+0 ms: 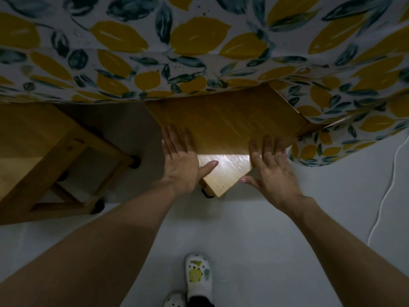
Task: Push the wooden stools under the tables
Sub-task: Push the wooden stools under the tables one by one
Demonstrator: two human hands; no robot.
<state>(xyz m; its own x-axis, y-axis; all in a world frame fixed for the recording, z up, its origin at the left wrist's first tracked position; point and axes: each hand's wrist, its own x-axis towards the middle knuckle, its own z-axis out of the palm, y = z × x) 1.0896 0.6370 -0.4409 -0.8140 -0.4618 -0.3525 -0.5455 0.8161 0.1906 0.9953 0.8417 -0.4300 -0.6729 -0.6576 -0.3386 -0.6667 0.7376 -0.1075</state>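
Observation:
A wooden stool (223, 127) stands in front of me, its far part hidden under the hanging lemon-print tablecloth (137, 63) of the table. Only its near corner sticks out into the light. My left hand (180, 160) lies flat on the seat's left side, fingers spread, thumb across the lit corner. My right hand (269, 169) lies flat on the right side, fingers spread over the edge. Neither hand grips anything. A second wooden stool (55, 156) stands at the left, partly under the cloth, its legs and black feet showing.
The floor is pale grey. A white cable (389, 185) runs down the floor at the right. My foot in a white clog (198, 276) stands at the bottom centre. The cloth drapes low around the table corner at the right.

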